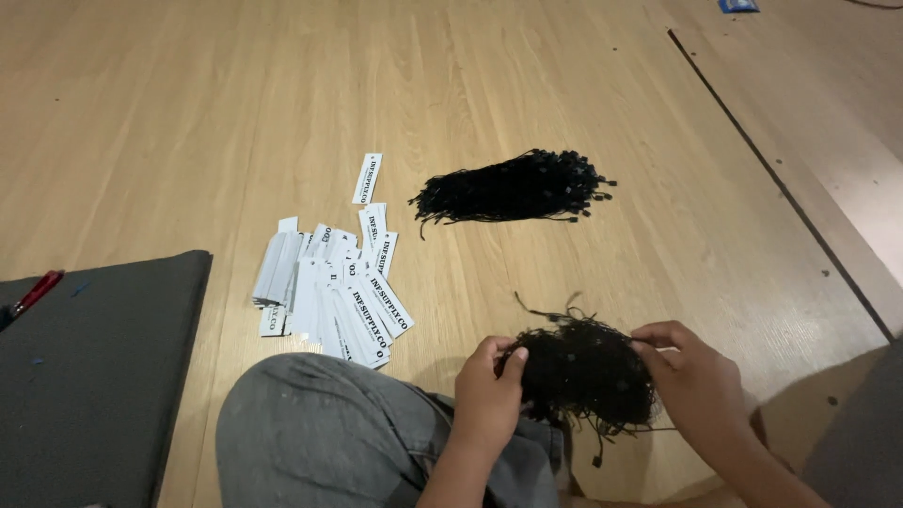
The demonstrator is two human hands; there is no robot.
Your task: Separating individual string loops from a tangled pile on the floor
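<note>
head view, left hand (pixel 489 390) and right hand (pixel 694 381) both gripping tangled black string bundle (pixel 585 369) over knee, second black bundle (pixel 515 190) and white tags (pixel 337 287) on wooden floor (pixel 188 113)

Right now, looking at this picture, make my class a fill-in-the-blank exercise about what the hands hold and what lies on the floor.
1. Both hands, the left hand and the right hand, grip a tangled bundle of black strings from ____ sides.
2. A second bundle of strings lies on the ____ floor.
3. The pile of paper tags is ____ in colour with black print.
4. At the left edge, a ____ tool handle rests on a grey mat.

Missing words: opposite; wooden; white; red
</note>
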